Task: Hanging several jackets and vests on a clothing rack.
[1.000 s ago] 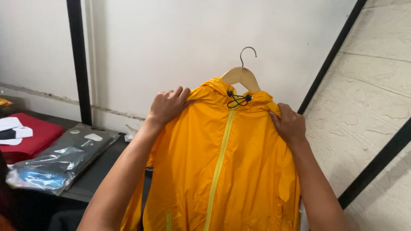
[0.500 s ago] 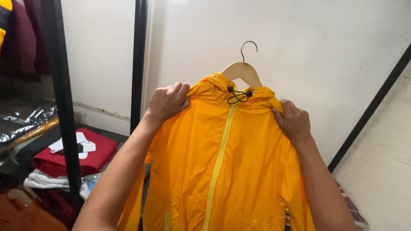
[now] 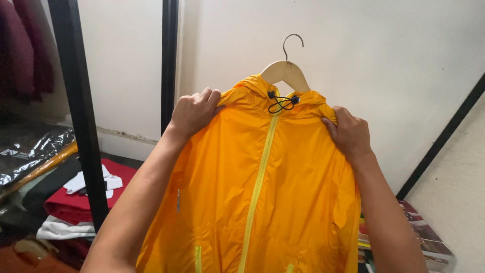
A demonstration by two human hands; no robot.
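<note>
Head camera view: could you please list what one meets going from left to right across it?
Dark red hanging garment → black post → folded red cloth → left hand → yellow zip of the orange jacket → right hand → stack of books.

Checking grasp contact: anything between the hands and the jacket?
Nothing visible. Left hand and right hand grip the jacket directly at its shoulders; it hangs on a wooden hanger.
</note>
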